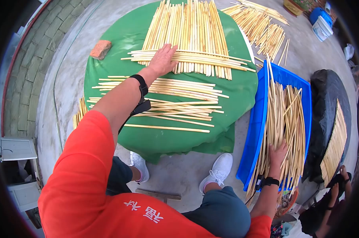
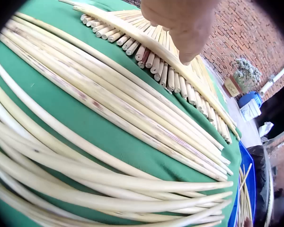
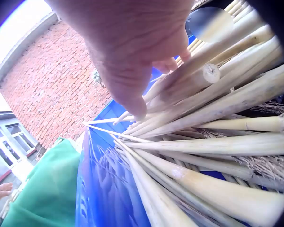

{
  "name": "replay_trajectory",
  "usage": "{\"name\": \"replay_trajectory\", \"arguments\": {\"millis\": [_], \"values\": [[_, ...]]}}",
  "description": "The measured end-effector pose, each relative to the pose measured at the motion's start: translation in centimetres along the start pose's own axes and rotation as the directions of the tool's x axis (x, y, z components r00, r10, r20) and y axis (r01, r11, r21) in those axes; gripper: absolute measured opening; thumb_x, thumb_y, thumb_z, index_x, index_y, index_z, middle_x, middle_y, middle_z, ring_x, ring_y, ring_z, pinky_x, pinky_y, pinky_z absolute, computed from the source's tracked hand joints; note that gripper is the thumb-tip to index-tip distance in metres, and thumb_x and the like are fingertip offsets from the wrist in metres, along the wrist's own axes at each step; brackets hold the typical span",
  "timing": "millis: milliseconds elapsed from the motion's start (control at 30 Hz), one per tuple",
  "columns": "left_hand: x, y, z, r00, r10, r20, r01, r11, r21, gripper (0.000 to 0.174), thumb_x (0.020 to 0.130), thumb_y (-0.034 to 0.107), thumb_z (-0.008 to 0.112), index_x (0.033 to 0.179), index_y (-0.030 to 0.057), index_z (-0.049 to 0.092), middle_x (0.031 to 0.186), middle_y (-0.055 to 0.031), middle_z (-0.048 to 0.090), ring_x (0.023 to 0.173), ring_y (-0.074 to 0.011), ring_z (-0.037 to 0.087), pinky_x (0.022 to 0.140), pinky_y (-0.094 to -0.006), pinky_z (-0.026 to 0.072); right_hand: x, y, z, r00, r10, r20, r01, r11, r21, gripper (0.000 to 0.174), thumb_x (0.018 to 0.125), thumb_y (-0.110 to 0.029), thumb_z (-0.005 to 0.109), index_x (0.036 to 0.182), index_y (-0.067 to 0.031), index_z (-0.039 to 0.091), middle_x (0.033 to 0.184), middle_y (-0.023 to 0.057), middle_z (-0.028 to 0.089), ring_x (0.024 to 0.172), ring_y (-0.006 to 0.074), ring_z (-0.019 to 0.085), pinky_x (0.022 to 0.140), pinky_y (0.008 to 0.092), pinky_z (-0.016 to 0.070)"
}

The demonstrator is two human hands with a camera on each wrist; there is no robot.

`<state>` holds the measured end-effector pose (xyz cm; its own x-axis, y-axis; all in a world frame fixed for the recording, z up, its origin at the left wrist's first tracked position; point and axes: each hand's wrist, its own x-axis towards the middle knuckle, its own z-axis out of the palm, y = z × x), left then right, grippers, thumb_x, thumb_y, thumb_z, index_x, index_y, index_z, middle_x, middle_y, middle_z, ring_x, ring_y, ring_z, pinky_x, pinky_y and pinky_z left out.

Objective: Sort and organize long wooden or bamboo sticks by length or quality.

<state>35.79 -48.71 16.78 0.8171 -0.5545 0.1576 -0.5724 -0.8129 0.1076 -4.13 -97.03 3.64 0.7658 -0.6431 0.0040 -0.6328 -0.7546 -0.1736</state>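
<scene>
My left hand [image 1: 162, 60] rests with extended fingers across several pale peeled stalks [image 1: 211, 60]. These lie crosswise over the near ends of a wide row of lengthwise stalks [image 1: 183, 27] on a green cloth [image 1: 108, 91]. In the left wrist view, the thumb side of the left hand [image 2: 184, 26] is right at the crosswise stalks. At the right, my right hand [image 1: 278, 154] reaches into a blue bin [image 1: 253, 135] full of long stalks [image 1: 290, 119]. The right wrist view shows its thumb and fingertips spread at the stalks [image 3: 217, 99], one with a cut end facing the camera.
Nearer me on the cloth lie loose groups of stalks [image 1: 183, 89]. A brick [image 1: 101, 49] sits at the cloth's left edge. More stalks [image 1: 258, 31] lie on the ground behind. Right of the bin is a black-covered mound [image 1: 326, 87]; another person's arm [image 1: 332, 202] shows below it.
</scene>
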Motion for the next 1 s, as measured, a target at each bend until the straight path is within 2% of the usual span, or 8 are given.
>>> {"name": "replay_trajectory", "arguments": {"millis": [167, 233, 367, 567, 700, 767, 833, 1000], "values": [[3.6, 0.5, 1.0, 0.97, 0.001, 0.242, 0.028, 0.993, -0.117, 0.063, 0.082, 0.019, 0.064, 0.137, 0.0055, 0.037, 0.128, -0.0203, 0.046, 0.122, -0.0352, 0.042, 0.103, -0.0404, 0.0357, 0.2, -1.4, -2.0, 0.956, -0.189, -0.224, 0.215, 0.972, 0.098, 0.072, 0.077, -0.017, 0.068, 0.137, 0.0025, 0.033, 0.13, 0.0286, 0.04, 0.12, 0.0458, 0.039, 0.104, 0.0464, 0.033], [4.2, 1.3, 1.1, 0.962, 0.042, 0.269, -0.062, 0.996, 0.069, 0.058, 0.081, 0.016, 0.064, 0.134, 0.0068, 0.042, 0.121, -0.0157, 0.051, 0.114, -0.0322, 0.048, 0.099, -0.039, 0.0391, -0.1, -2.9, -3.0, 0.956, -0.191, -0.224, 0.223, 0.967, 0.127, 0.067, 0.079, -0.013, 0.066, 0.136, 0.0011, 0.035, 0.13, 0.0277, 0.04, 0.121, 0.045, 0.039, 0.104, 0.0458, 0.0327], [4.5, 2.3, 0.6, 0.942, 0.011, 0.334, -0.037, 0.997, 0.071, 0.033, 0.079, 0.006, 0.058, 0.111, 0.0048, 0.054, 0.106, -0.0132, 0.058, 0.105, -0.0317, 0.052, 0.094, -0.0396, 0.0423, 0.2, -3.7, -3.0, 0.962, -0.194, -0.19, 0.231, 0.952, 0.2, 0.066, 0.078, -0.01, 0.066, 0.137, -0.0021, 0.035, 0.131, 0.0258, 0.039, 0.121, 0.0434, 0.039, 0.103, 0.0454, 0.0341], [3.0, 2.5, -0.1, 0.958, 0.052, 0.281, -0.107, 0.977, 0.186, 0.016, 0.083, 0.0, 0.047, 0.098, 0.0046, 0.049, 0.094, -0.0164, 0.061, 0.09, -0.0365, 0.059, 0.078, -0.0428, 0.0491, -0.5, -5.3, -2.7, 0.966, -0.2, -0.162, 0.244, 0.912, 0.331, 0.066, 0.079, -0.006, 0.064, 0.137, -0.0035, 0.035, 0.132, 0.0259, 0.038, 0.12, 0.0436, 0.041, 0.102, 0.0455, 0.0358], [-0.3, -0.3, -5.1, 0.965, 0.1, 0.244, -0.124, 0.989, 0.085, 0.012, 0.083, 0.0, 0.047, 0.094, 0.0055, 0.044, 0.086, -0.0158, 0.059, 0.083, -0.0366, 0.06, 0.069, -0.0471, 0.0475, -1.5, -7.8, -4.8, 0.984, -0.16, -0.082, 0.179, 0.839, 0.513, 0.059, 0.083, -0.001, 0.06, 0.137, -0.0031, 0.036, 0.129, 0.0209, 0.042, 0.109, 0.0333, 0.053, 0.085, 0.0377, 0.0494], [-3.5, -2.4, -6.6, 0.93, 0.346, 0.121, -0.352, 0.936, 0.03, 0.014, 0.08, -0.001, 0.047, 0.092, 0.0064, 0.043, 0.084, -0.0153, 0.058, 0.082, -0.0378, 0.059, 0.068, -0.0465, 0.047, -1.8, -10.6, -7.3, 0.934, -0.309, -0.18, 0.358, 0.796, 0.488, 0.053, 0.084, 0.002, 0.059, 0.133, -0.0026, 0.041, 0.121, 0.0176, 0.048, 0.101, 0.0265, 0.057, 0.076, 0.032, 0.0522], [-7.6, -3.4, -7.9, 0.912, 0.317, 0.26, -0.342, 0.938, 0.058, 0.013, 0.082, 0.003, 0.048, 0.095, 0.0057, 0.046, 0.089, -0.0155, 0.058, 0.083, -0.0362, 0.059, 0.071, -0.0452, 0.0478, -1.9, -15.0, -11.2, 0.853, -0.455, -0.256, 0.521, 0.708, 0.477, 0.049, 0.084, 0.003, 0.058, 0.131, -0.0027, 0.044, 0.119, 0.0176, 0.05, 0.099, 0.0263, 0.059, 0.074, 0.0308, 0.0525], [-17.3, -4.4, -6.0, 0.918, 0.295, 0.266, -0.311, 0.95, 0.021, 0.026, 0.072, 0.0, 0.055, 0.097, 0.0072, 0.051, 0.092, -0.0092, 0.052, 0.092, -0.0301, 0.052, 0.083, -0.0405, 0.0435, 0.9, -23.8, -15.9, 0.644, -0.761, -0.072, 0.715, 0.566, 0.411, 0.033, 0.082, -0.002, 0.061, 0.114, -0.0025, 0.056, 0.103, 0.0156, 0.058, 0.085, 0.0311, 0.062, 0.072, 0.0352, 0.0521]]}}
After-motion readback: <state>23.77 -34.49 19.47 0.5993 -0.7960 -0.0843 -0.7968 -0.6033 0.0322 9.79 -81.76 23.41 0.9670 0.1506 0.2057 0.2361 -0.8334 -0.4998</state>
